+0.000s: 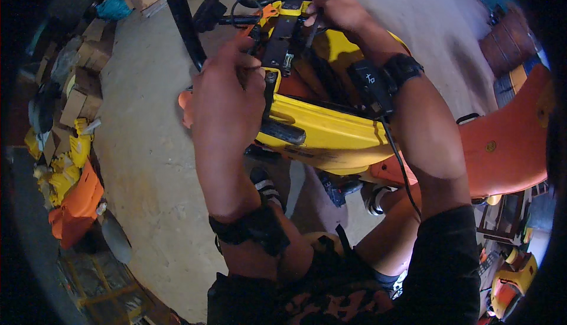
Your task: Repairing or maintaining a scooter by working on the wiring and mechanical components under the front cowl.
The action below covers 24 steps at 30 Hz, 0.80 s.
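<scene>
My right hand (339,10) is closed on a slim dark bar (313,29), its long axis running away from me, the near end tipped slightly left. My left hand (233,83) has curled fingers; I cannot tell what they grip. Between my hands, a black strip (279,44) points away and a little right, by the yellow body (331,131). An orange seat (508,145) extends rightward.

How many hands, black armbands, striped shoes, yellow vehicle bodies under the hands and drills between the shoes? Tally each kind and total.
Hands (left hand, right hand): 2
Black armbands: 2
Striped shoes: 2
Yellow vehicle body: 1
Cordless drill: 1
Total: 8
</scene>
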Each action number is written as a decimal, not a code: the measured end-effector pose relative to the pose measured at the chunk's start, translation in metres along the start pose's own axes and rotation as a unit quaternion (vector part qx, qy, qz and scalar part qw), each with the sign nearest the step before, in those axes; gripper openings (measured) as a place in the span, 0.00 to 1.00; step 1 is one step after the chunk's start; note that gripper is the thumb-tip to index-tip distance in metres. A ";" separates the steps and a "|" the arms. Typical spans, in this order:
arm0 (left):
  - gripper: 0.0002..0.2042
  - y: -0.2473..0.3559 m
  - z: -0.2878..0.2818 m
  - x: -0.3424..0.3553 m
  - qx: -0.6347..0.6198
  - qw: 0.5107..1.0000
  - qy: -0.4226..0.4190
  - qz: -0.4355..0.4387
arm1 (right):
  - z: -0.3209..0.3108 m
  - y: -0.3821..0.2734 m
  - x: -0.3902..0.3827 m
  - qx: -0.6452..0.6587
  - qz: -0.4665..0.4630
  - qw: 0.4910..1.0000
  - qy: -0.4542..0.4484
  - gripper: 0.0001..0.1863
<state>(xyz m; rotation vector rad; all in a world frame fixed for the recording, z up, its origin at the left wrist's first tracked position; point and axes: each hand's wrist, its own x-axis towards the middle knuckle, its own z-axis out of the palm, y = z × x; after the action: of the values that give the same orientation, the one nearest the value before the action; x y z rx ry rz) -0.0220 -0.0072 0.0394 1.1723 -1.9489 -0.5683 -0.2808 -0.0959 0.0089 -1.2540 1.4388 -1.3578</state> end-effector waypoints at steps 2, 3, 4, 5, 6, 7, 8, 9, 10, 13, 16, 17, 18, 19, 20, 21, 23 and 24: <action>0.15 0.003 -0.001 -0.001 0.002 1.000 -0.005 0.019 | -0.004 0.002 0.002 -0.004 -0.002 1.000 0.003 0.11; 0.15 0.001 0.000 -0.001 -0.006 1.000 -0.007 0.016 | -0.002 0.001 0.000 -0.001 0.002 1.000 0.007 0.11; 0.15 -0.001 0.000 -0.001 -0.014 1.000 -0.010 0.013 | 0.000 0.000 -0.002 0.001 0.005 1.000 0.012 0.11; 0.15 -0.002 0.001 -0.001 -0.023 1.000 -0.013 0.009 | 0.001 -0.001 -0.003 -0.003 0.006 1.000 0.015 0.11; 0.14 -0.002 0.001 -0.001 -0.013 1.000 -0.011 0.013 | 0.001 -0.001 -0.003 -0.006 0.007 1.000 0.018 0.11; 0.14 0.000 0.000 -0.001 -0.004 1.000 -0.009 0.016 | 0.002 -0.001 -0.003 -0.010 0.008 1.000 0.021 0.11; 0.14 0.000 0.000 -0.001 0.005 1.000 -0.007 0.018 | 0.001 -0.002 -0.003 -0.009 0.003 1.000 0.014 0.11; 0.14 0.001 -0.001 -0.001 0.007 1.000 -0.006 0.015 | 0.000 -0.002 -0.001 -0.008 -0.002 1.000 0.006 0.11; 0.14 0.001 -0.002 -0.001 0.009 1.000 -0.004 0.011 | -0.001 -0.001 0.000 -0.007 -0.007 1.000 -0.002 0.11; 0.14 0.002 0.001 0.000 0.007 1.000 -0.006 0.003 | -0.003 0.003 0.002 0.018 -0.008 1.000 -0.010 0.11; 0.15 0.001 0.001 -0.002 -0.004 1.000 -0.002 0.020 | -0.004 0.004 0.002 0.005 -0.006 1.000 -0.011 0.11; 0.15 0.000 0.001 -0.003 -0.008 1.000 0.001 0.029 | -0.004 0.004 0.003 0.009 -0.005 1.000 -0.008 0.11; 0.16 0.001 0.000 -0.003 -0.005 1.000 -0.007 0.021 | -0.004 0.003 0.003 0.013 -0.003 1.000 -0.006 0.10; 0.16 0.003 -0.001 -0.003 -0.001 1.000 -0.015 0.013 | -0.004 0.004 0.002 0.016 -0.001 1.000 -0.003 0.10; 0.17 0.004 -0.001 -0.003 0.002 1.000 -0.024 0.005 | -0.004 0.004 0.002 0.019 -0.003 1.000 -0.003 0.10; 0.17 0.004 -0.002 -0.002 0.000 1.000 -0.022 0.004 | -0.002 0.003 0.001 0.021 -0.005 1.000 -0.004 0.10; 0.17 0.004 -0.002 -0.002 -0.003 1.000 -0.019 0.002 | 0.001 0.001 0.000 0.016 -0.002 1.000 -0.005 0.09; 0.17 0.005 -0.002 -0.002 0.000 1.000 -0.017 -0.002 | 0.000 0.000 0.000 0.007 0.003 1.000 -0.005 0.09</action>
<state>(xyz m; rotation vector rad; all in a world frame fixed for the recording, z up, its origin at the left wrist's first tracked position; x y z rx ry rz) -0.0227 -0.0034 0.0429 1.1737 -1.9750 -0.5937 -0.2806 -0.0955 0.0087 -1.2449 1.4243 -1.3536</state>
